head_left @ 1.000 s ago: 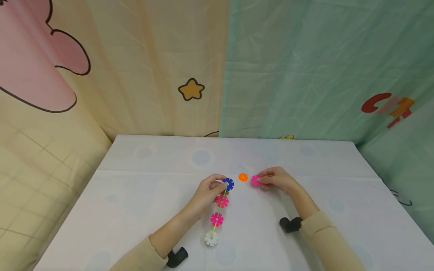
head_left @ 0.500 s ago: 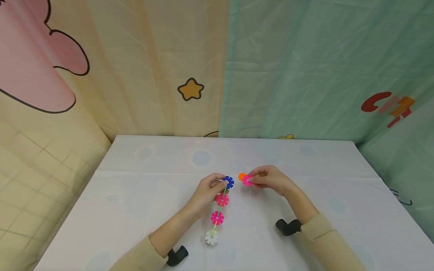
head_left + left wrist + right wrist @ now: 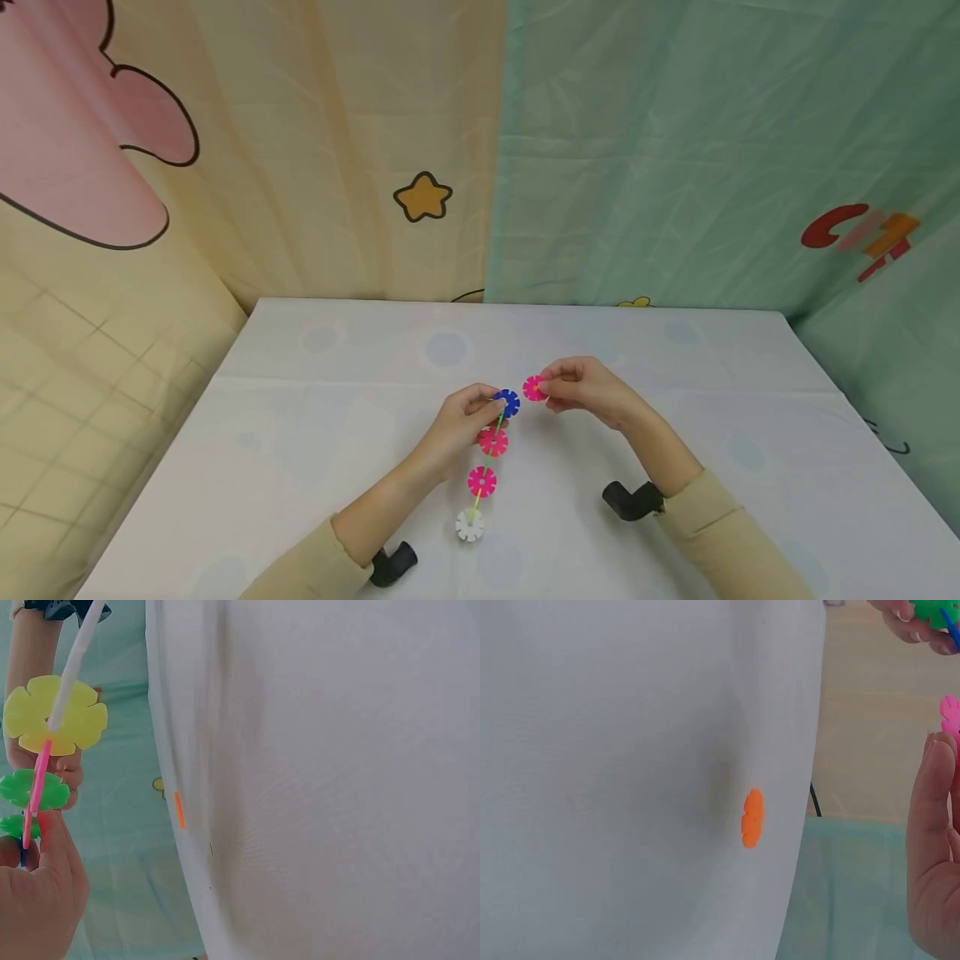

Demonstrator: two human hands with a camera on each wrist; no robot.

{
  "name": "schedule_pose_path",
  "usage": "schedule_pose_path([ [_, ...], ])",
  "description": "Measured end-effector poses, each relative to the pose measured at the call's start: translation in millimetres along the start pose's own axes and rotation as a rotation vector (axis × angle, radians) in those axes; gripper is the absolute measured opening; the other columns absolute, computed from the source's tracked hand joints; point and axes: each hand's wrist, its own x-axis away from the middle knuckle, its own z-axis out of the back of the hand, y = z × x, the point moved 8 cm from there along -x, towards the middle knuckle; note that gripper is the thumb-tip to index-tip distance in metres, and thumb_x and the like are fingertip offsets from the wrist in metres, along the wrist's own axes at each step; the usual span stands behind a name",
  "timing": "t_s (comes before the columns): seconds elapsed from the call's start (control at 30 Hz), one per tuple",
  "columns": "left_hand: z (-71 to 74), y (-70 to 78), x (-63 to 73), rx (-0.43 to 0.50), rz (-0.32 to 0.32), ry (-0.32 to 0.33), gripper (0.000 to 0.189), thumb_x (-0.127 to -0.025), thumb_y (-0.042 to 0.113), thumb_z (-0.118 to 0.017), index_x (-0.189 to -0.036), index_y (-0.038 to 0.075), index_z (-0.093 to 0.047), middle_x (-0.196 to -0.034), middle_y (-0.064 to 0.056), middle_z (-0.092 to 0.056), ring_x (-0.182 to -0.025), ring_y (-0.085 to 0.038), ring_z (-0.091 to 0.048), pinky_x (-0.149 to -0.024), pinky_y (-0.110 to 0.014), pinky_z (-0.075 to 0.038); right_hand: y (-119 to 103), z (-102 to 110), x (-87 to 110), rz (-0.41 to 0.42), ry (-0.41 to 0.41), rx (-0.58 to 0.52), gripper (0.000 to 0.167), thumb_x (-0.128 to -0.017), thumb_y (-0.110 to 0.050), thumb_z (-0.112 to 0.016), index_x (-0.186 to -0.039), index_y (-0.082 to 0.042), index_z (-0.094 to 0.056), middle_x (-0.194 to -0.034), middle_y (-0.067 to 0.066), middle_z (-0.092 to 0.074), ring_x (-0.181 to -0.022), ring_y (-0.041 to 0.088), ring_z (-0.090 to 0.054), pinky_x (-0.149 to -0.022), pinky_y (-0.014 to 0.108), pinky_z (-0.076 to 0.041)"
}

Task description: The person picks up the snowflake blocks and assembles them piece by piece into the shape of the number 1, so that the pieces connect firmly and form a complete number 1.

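Observation:
My left hand pinches the blue notched disc at the top end of a chain of interlocking snowflake discs. Below the blue one come two pink discs and a white disc. Green discs and a yellow disc join them, edge-on in the head view. Close by on the right, my right hand pinches a loose pink disc, apart from the chain. An orange disc lies on the table in the wrist views; the pink disc hides most of it in the head view.
The table has a pale cloth with faint dots. Printed curtains hang behind it and at both sides. Black wrist devices sit at both sleeve cuffs.
My right hand has carried the pink disc leftward and slightly up, toward the blue disc and over the orange one. The left hand and chain have barely moved.

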Motion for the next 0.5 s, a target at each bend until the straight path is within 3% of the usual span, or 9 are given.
schedule_pose_path([
  [0.23, -2.0, 1.0, 0.6, -0.005, 0.005, -0.009, 0.023, -0.094, 0.016, -0.056, -0.107, -0.003, -0.058, -0.097, -0.018, -0.065, -0.082, -0.022, -0.063, -0.067, -0.022, -0.049, -18.8, -8.2, 1.8, 0.092, -0.012, -0.010, 0.025, -0.092, -0.010, -0.059, -0.107, 0.008, -0.053, -0.083, 0.008, -0.064, -0.077, 0.024, -0.064, -0.073, 0.031, -0.054],
  [0.37, -4.6, 1.3, 2.6, -0.002, 0.013, -0.030, 0.022, -0.093, 0.017, -0.057, -0.100, -0.003, -0.058, -0.088, -0.014, -0.066, -0.072, -0.013, -0.059, -0.063, -0.021, -0.046, -26.9, -12.7, 4.3, 0.155, -0.009, 0.016, 0.020, -0.091, -0.007, -0.058, -0.106, 0.007, -0.054, -0.082, 0.009, -0.064, -0.079, 0.030, -0.063, -0.073, 0.033, -0.054],
  [0.5, -8.0, 1.7, 5.9, 0.006, 0.015, -0.059, 0.022, -0.093, 0.018, -0.057, -0.097, -0.004, -0.057, -0.085, -0.014, -0.066, -0.069, -0.011, -0.058, -0.061, -0.020, -0.044, -30.1, -17.3, 7.0, 0.187, -0.014, 0.033, 0.017, -0.091, -0.003, -0.057, -0.105, 0.005, -0.055, -0.083, 0.015, -0.062, -0.082, 0.041, -0.060, -0.073, 0.034, -0.054],
])
